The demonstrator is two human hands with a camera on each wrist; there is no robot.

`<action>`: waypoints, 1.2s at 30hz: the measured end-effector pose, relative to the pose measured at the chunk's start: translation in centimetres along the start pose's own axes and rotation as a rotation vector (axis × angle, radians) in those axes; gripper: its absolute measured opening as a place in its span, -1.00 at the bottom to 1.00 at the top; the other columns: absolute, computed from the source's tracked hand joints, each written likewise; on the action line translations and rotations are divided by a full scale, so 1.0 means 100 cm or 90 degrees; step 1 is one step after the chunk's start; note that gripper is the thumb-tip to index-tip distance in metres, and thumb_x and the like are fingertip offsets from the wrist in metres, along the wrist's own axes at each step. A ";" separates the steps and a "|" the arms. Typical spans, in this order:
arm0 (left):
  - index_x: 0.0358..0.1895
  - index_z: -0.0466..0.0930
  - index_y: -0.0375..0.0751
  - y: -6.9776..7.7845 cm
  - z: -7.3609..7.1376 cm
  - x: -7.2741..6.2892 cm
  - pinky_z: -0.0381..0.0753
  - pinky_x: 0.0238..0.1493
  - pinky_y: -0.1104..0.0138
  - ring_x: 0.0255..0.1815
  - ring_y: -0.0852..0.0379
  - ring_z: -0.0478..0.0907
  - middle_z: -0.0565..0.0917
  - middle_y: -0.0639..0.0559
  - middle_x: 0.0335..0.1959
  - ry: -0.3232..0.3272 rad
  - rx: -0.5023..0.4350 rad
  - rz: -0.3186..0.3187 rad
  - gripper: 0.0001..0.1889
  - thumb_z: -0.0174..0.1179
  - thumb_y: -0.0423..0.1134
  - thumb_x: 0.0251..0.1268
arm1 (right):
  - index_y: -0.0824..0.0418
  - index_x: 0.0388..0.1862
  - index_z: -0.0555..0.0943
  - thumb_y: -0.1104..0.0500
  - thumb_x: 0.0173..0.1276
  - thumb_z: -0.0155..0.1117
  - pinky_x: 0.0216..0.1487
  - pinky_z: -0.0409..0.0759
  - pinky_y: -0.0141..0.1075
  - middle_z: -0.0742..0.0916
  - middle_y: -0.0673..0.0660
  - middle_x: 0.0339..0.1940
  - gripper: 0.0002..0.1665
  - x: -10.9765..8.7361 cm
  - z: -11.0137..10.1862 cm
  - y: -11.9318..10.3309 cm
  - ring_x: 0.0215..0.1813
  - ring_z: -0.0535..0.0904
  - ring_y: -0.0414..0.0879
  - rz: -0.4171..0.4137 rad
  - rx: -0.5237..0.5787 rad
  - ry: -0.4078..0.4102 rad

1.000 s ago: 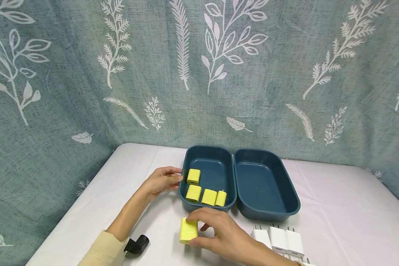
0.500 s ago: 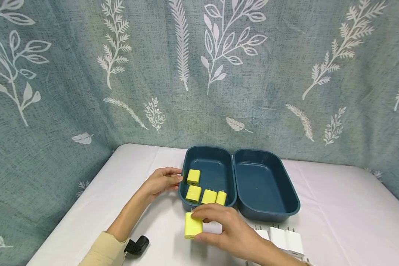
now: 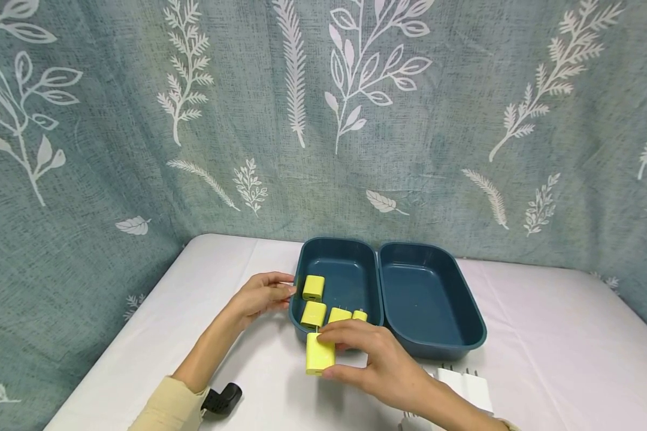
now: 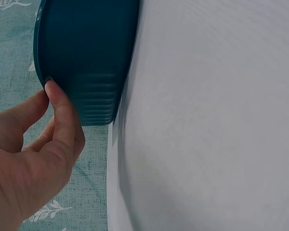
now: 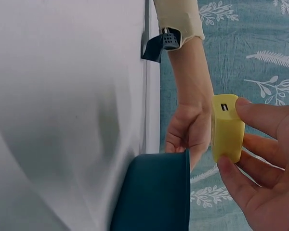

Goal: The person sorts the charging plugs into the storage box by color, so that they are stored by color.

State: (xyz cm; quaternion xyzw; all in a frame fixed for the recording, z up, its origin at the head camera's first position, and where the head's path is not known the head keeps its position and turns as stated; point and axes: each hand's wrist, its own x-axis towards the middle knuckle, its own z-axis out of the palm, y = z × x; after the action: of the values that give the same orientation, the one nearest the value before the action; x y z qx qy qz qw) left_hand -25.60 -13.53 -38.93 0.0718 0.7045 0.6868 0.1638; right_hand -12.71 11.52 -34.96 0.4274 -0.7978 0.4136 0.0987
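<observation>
My right hand pinches a yellow USB wall charger between thumb and fingers, just in front of the near rim of the left dark blue tray. Its prongs point away from me; in the right wrist view the USB port shows on the end of the charger. Several other yellow chargers lie inside that tray, some partly hidden behind my right hand. With thumb and fingertip, my left hand pinches the tray's left rim, as the left wrist view shows of the tray.
A second dark blue tray with nothing in it stands against the right side of the first. Several white chargers lie at the front right, partly behind my right forearm. A black device sits at my left sleeve. A patterned curtain hangs behind the table.
My right hand has carried the yellow charger away from me and slightly right, up to the left tray's near rim. My left hand has stayed on the tray's rim.
</observation>
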 end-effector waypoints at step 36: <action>0.25 0.40 -0.55 0.002 -0.001 -0.001 0.67 -0.28 0.43 -0.36 0.18 0.62 0.63 -0.16 -0.19 -0.005 -0.031 -0.011 -0.60 0.14 -0.46 0.41 | 0.26 0.12 0.66 0.21 0.19 0.52 0.04 0.66 -0.19 0.69 0.11 0.11 -0.51 0.040 -0.045 0.054 0.11 0.62 0.01 0.130 -0.043 0.049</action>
State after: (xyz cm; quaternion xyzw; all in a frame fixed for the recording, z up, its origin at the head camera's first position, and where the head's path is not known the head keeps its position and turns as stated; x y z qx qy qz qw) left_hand -25.58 -13.66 -38.76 0.0642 0.6874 0.7021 0.1744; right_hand -20.16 14.04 -33.11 0.3243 -0.8464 0.4104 0.1006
